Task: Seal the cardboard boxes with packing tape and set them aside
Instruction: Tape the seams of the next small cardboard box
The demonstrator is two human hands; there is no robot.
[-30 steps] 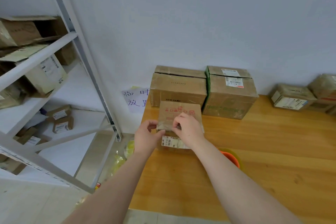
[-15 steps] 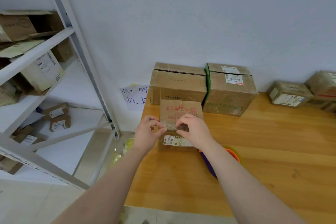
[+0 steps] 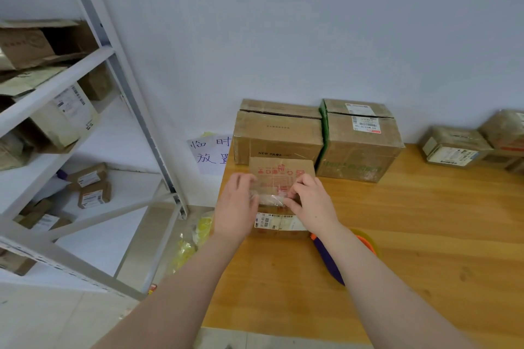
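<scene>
Box (image 3: 280,176) is set on the surface (image 3: 425,235) at its left edge, directly in front of a larger carton (image 3: 278,136). A clear tape (image 3: 270,198) strip is stretched across the box top, near the box's front edge. Its left end is held in the curled fingers of the left hand (image 3: 236,201) at the box's left side; this part is blurred, so the exact grip is hard to read. The right end is pinched between thumb and fingers of the right hand (image 3: 312,201) over the box's right half. The strip looks wrinkled and is judged not fully pressed down. Risks: if slack is left, the tape could be stuck to itself; with uneven pull it would be laid skewed, leaving the flaps unsealed. A hard leftward tug could slide the light box off the surface. An orange-purple tool (image 3: 329,258) just right-front of the box could be knocked by the right forearm.
</scene>
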